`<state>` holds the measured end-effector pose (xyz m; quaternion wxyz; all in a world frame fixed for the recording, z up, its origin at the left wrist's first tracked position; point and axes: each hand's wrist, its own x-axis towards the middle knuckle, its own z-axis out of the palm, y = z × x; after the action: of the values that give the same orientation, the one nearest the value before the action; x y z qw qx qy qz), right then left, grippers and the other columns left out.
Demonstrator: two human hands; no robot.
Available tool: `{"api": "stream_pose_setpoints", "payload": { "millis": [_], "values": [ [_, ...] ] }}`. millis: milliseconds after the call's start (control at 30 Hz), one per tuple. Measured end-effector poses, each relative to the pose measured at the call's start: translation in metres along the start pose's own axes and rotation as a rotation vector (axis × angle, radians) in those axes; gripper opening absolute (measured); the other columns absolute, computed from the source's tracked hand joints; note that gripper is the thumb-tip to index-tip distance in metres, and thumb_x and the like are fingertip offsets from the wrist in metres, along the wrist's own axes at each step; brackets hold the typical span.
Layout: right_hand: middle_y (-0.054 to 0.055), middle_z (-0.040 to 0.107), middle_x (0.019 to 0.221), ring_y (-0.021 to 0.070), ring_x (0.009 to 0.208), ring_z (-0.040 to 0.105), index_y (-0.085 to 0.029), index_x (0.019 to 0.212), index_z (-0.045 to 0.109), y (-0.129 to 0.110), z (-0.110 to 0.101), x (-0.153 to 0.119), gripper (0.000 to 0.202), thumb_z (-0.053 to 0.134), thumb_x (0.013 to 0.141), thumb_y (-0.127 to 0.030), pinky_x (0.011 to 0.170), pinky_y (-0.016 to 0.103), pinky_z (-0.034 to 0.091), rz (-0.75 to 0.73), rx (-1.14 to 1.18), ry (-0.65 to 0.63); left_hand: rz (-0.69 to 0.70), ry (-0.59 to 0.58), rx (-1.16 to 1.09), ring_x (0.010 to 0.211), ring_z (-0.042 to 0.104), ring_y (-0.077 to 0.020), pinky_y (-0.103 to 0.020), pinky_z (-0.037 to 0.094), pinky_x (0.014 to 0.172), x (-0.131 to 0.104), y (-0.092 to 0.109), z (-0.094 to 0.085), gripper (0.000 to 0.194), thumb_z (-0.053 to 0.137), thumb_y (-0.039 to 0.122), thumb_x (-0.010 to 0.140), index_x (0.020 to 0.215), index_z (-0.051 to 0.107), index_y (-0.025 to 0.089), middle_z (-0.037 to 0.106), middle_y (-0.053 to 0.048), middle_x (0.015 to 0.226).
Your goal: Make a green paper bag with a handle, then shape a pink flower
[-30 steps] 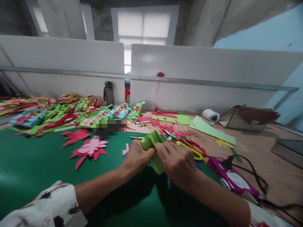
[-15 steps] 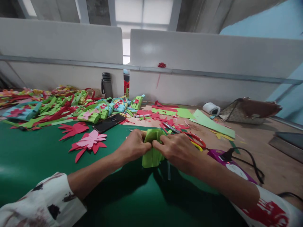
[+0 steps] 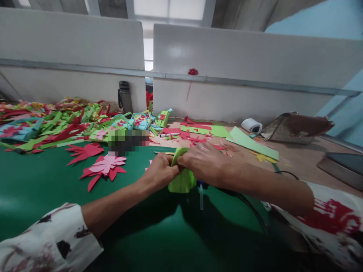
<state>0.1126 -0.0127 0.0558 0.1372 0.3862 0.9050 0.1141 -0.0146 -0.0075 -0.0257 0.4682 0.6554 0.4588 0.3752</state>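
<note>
A small light-green bag, folded from soft-looking sheet, is held upright above the green table surface. My left hand pinches its left upper side between thumb and fingers. My right hand is closed over its upper right edge, hiding much of the top. Just below my right hand, a translucent stick resembling a glue stick points toward me; the dark thing behind it is mostly hidden. Pink and red flower cutouts lie stacked left of my left hand, near a red cutout.
Small green and blue bags are heaped at the back left, beside a dark bottle. Green sheets, red scraps and a marker lie behind my hands. A white roll and a handbag stand back right. A black cable runs under my right arm.
My right hand has shifted up and left over the bag's top edge. My right arm now covers the red-handled scissors and the purple power strip. The view has tilted slightly downward.
</note>
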Motion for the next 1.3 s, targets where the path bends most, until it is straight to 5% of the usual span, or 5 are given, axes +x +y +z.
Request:
{"api": "stream_pose_setpoints", "payload": {
  "millis": [233,467,767,1300],
  "values": [
    [0.004,0.064,0.082,0.0168,0.072,0.054,-0.017,0.08,0.063,-0.003,-0.01,0.008,0.013,0.056,0.074,-0.007,0.061,0.028,0.032,-0.033,0.003,-0.065,0.017,0.072,0.022,0.046,0.031,-0.0067,-0.02,0.026,0.043,-0.003,0.003,-0.001,0.017,0.053,0.02,0.065,0.05,0.053,0.012,0.04,0.004,0.049],
    [0.002,0.062,0.067,0.0131,0.057,0.049,-0.018,0.069,0.063,0.003,-0.003,0.016,0.013,0.056,0.069,-0.007,0.051,0.027,0.024,-0.074,-0.023,0.007,0.014,0.099,-0.004,0.045,0.029,-0.0058,-0.019,0.022,0.043,-0.003,0.002,0.0,0.014,0.057,0.015,0.063,0.049,0.054,0.012,0.039,0.006,0.046],
    [0.004,0.062,0.061,0.0118,0.051,0.046,-0.017,0.07,0.067,0.001,-0.009,0.01,0.016,0.054,0.07,-0.008,0.047,0.027,0.019,0.043,-0.02,0.002,-0.142,0.02,-0.262,0.05,0.053,-0.01,-0.021,0.04,0.051,-0.002,0.006,0.0,0.009,0.057,0.019,0.066,0.06,0.058,0.012,0.06,0.0,0.058],
    [0.002,0.063,0.069,0.012,0.058,0.048,-0.018,0.07,0.065,-0.002,-0.013,0.014,0.015,0.055,0.07,-0.007,0.048,0.026,0.021,0.005,0.025,-0.016,-0.012,0.117,-0.101,0.049,0.035,-0.007,-0.019,0.025,0.043,-0.004,-0.001,0.002,0.012,0.056,0.018,0.064,0.054,0.055,0.012,0.045,0.003,0.052]
  ]
}}
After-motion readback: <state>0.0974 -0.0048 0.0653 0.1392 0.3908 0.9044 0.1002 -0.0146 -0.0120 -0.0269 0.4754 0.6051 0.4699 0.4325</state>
